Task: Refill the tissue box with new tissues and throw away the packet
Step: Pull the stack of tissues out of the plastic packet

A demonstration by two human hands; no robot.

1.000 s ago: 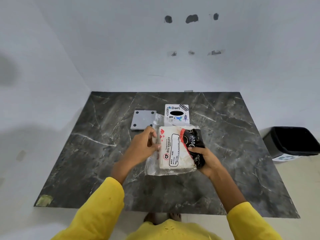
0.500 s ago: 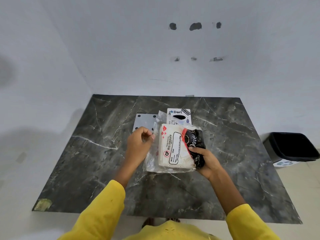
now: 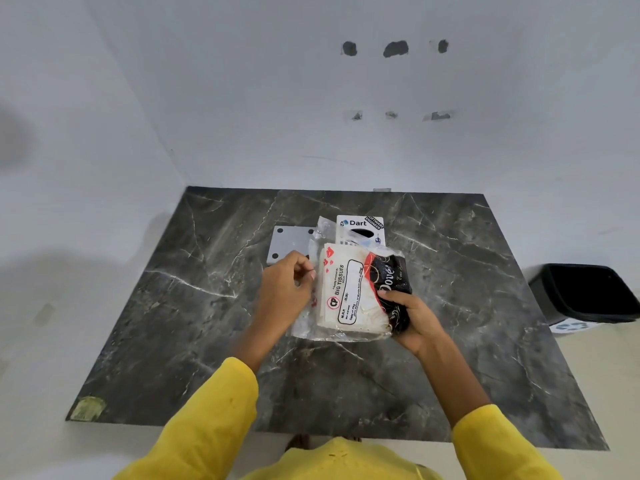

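Marble table [image 3: 173, 306]: one tissue packet [image 3: 353, 292], two hands.

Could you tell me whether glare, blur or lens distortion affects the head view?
Head view: wide-angle bending bows the dark tabletop edges; soft even light, faint wall shadows; mild sheen on the tissue packet; its large print reads, the smaller lines blur.

The dark marble table [image 3: 194, 327] holds 1 white tissue box [image 3: 360, 230] near the back, 1 flat grey plate [image 3: 287, 242] just beside it, and green tape [image 3: 86, 407] at a corner.
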